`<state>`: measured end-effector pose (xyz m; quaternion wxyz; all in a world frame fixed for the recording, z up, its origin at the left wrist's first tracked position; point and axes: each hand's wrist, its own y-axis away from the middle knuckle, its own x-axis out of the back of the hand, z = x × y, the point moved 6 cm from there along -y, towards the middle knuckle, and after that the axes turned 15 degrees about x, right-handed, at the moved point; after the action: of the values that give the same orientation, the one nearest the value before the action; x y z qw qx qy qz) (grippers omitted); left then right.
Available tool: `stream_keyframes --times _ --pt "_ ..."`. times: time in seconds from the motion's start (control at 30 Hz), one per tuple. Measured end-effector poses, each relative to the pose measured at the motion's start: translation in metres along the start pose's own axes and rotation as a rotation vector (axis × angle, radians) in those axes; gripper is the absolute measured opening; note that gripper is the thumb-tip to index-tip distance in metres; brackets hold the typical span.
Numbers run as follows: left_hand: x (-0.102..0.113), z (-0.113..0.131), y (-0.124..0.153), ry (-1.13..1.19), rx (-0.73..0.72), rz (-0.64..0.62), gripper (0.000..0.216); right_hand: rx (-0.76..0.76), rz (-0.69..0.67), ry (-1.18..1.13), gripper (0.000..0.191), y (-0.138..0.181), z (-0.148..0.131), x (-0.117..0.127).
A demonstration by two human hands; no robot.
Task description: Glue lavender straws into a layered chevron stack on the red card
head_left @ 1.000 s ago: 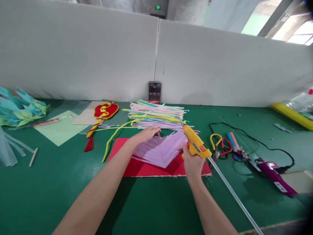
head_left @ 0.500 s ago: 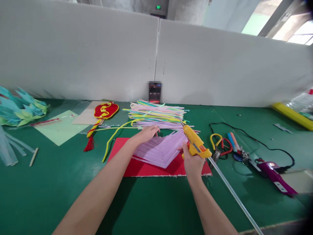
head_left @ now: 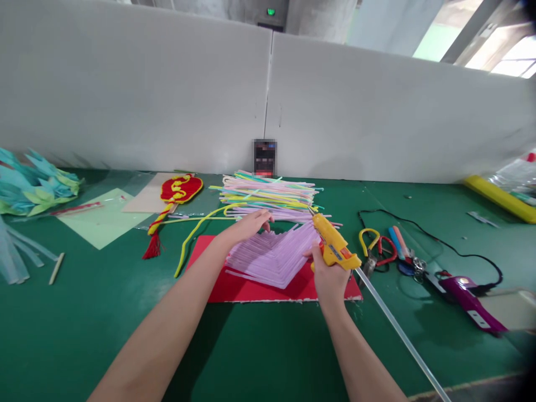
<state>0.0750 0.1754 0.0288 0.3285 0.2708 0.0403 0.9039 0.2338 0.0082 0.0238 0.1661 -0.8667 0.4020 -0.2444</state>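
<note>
My right hand (head_left: 330, 279) is closed round a yellow glue gun (head_left: 333, 243), with a clear glue stick (head_left: 397, 329) trailing out behind it. The gun's tip points at the far right corner of a V-shaped panel of purple straws (head_left: 272, 257). That panel lies on a red sheet (head_left: 247, 287). My left hand (head_left: 250, 225) rests palm down on the panel's far left edge, fingers stretched toward a pile of coloured straws (head_left: 268, 195).
A red and yellow tasselled ornament (head_left: 178, 192) and a yellow pipe cleaner (head_left: 196, 231) lie to the left. Scissors and pliers (head_left: 379, 248), pens and a purple tool (head_left: 469, 301) with a black cable lie to the right. Blue-green paper shapes (head_left: 33, 187) are far left. A white partition stands behind.
My left hand has lifted slightly and edged toward the straw pile. The right hand and glue gun have hardly moved.
</note>
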Motion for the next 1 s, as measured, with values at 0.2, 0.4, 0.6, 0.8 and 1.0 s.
stream_keyframes --times 0.2,0.4,0.6,0.8,1.0 --pt "0.002 -0.001 0.000 0.063 -0.020 -0.002 0.040 -0.008 0.005 0.029 0.031 0.000 -0.003 0.002" --pt "0.015 -0.004 -0.004 0.149 -0.036 0.073 0.046 0.028 0.001 0.039 0.033 -0.001 -0.003 0.002" --pt "-0.001 -0.001 0.010 0.146 0.103 -0.289 0.056 0.021 0.004 0.038 0.036 -0.001 -0.003 0.002" --pt "-0.020 0.005 0.026 0.184 0.180 -0.550 0.053 0.045 -0.006 0.083 0.039 -0.002 -0.005 0.002" --pt "-0.015 0.003 0.020 0.171 0.203 -0.416 0.057 0.015 -0.005 0.053 0.039 -0.001 -0.002 0.002"
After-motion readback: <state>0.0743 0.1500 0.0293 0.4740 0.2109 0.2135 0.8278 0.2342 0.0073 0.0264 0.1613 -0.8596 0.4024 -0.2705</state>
